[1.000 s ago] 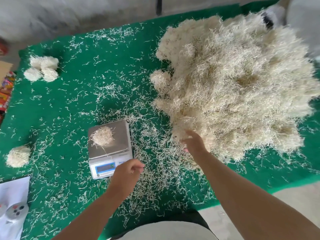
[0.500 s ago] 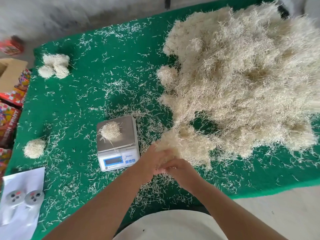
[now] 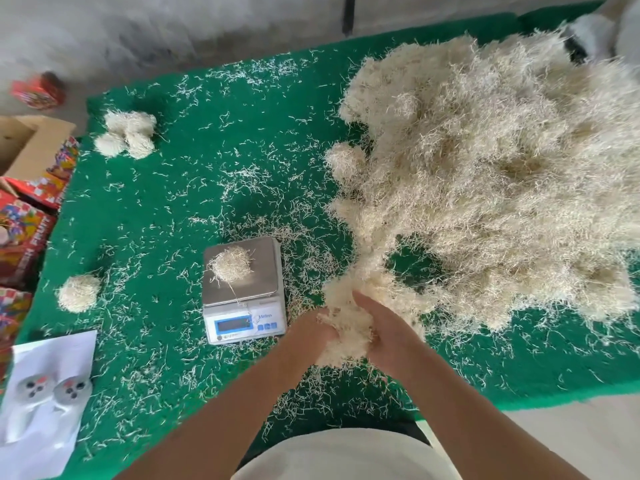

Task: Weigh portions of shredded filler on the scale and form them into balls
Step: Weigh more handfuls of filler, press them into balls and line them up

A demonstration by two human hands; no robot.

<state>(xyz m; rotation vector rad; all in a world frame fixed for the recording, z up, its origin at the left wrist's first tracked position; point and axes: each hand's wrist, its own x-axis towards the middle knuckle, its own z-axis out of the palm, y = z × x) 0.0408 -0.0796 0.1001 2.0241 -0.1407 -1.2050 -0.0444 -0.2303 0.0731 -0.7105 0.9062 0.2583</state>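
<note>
Left grip and right grip cupped together (fingers curled inward)

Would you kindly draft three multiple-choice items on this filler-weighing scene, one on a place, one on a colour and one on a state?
1. Where does the small tuft of filler lie?
A. on the scale's steel platform
B. on the white sheet of paper
C. inside the cardboard box

2. What colour is the mat over the table?
A. blue
B. green
C. grey

3. What are the left hand and right hand doing?
A. resting flat and bare on the mat
B. pressing the scale's buttons
C. holding a clump of filler between them

Key: 1 A, the tuft sits on the platform of the scale; 2 B, the mat is bright green; 3 C, a clump of filler fills the space between both hands, at the near edge of the big pile.
</note>
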